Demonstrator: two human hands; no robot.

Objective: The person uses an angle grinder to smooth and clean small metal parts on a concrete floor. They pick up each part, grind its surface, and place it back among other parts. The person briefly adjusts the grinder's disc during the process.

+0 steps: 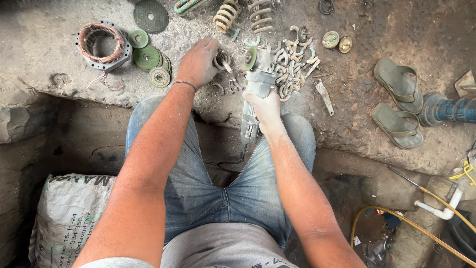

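The right hand (267, 106) is wrapped around the body of a grey angle grinder (256, 92), its green disc (250, 58) tipped up at the far end, just ahead of the fingers. The left hand (198, 62) is closed on a small curved metal piece (221, 60), pinching it against the dirt ledge (357, 114) right beside the disc – piece and disc look near but I cannot tell whether they touch. Just past the grinder's head, to the right of the grip, lies a heap of similar metal hooks (293, 62); a few more (220, 89) rest below the left hand. Judging by this, the grinding seems well short of finished – most of the heap is untouched. Left of the pinching hand sit spare green discs (147, 57) and a motor stator (102, 45)
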